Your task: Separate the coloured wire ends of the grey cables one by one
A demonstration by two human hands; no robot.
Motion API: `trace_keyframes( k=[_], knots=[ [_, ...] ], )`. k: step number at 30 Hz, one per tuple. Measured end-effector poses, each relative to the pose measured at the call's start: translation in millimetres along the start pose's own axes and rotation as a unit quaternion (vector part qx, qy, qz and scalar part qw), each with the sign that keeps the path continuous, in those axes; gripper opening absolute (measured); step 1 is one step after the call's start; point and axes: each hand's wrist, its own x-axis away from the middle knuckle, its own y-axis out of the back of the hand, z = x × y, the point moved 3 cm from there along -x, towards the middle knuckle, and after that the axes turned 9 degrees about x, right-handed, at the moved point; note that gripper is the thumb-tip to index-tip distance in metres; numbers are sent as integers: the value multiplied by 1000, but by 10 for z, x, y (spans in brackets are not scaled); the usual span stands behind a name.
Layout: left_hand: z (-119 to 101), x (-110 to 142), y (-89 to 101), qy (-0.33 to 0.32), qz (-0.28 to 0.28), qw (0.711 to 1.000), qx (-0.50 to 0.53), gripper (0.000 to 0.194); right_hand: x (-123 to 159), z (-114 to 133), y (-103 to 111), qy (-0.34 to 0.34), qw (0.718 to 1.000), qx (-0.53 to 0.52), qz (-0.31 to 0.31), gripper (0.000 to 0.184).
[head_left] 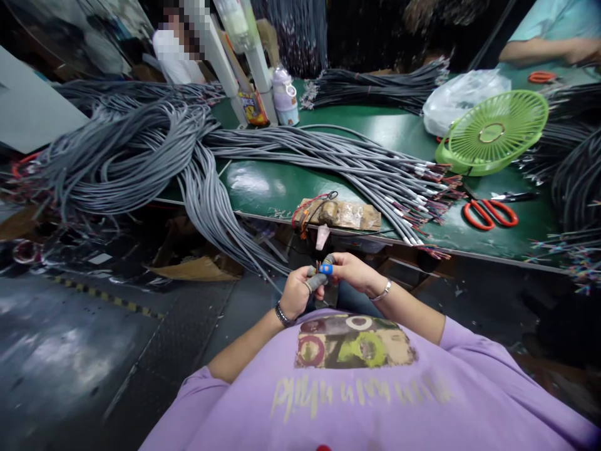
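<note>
My left hand (pixel 299 292) is closed around the end of a grey cable (pixel 276 286), which trails off left into the hanging bundle. My right hand (pixel 351 272) meets it in front of my lap, thumb and fingers pinched at the thin wires (pixel 318 267) of that end. Grey coverings wrap some fingertips, and a small blue band (pixel 325 269) shows at the right fingers. Just beyond my hands, a pale cone-shaped tip (pixel 322 238) sticks out below a wooden block (pixel 354 215) fixed at the table edge.
Grey cables (pixel 319 149) lie across the green table (pixel 258 181), with a large coil (pixel 126 156) at left. Red-handled scissors (pixel 491 214), a green fan (pixel 498 131), a plastic bag (pixel 462 97) and a bottle (pixel 285 100) stand around. A co-worker's arm (pixel 539 50) is at upper right.
</note>
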Motion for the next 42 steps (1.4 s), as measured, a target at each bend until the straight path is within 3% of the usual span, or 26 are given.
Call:
trace_keyframes(
  k=[9, 17, 20, 24, 27, 32, 42],
  knots=[
    [40, -3, 12, 2, -11, 1000, -1, 30, 66, -6, 29, 4, 1000, -10, 6, 36],
    [51, 9, 7, -6, 17, 999, -51, 27, 84, 18, -76, 51, 997, -3, -52, 19],
    [53, 40, 6, -8, 19, 997, -69, 28, 15, -23, -77, 32, 994, -27, -101, 15],
    [55, 79, 5, 3, 15, 997, -71, 28, -50, -45, 97, 8, 970, -125, -211, 18],
    [35, 70, 36, -15, -15, 999, -29, 26, -30, 4, 139, 3, 977, -142, -159, 23],
    [4, 46, 54, -28, -37, 999, 7, 26, 47, 36, 13, -15, 989, -132, -70, 32],
    [4, 64, 45, -23, -29, 999, -1, 27, -27, 44, -121, 21, 991, -128, -44, 39]
  ],
)
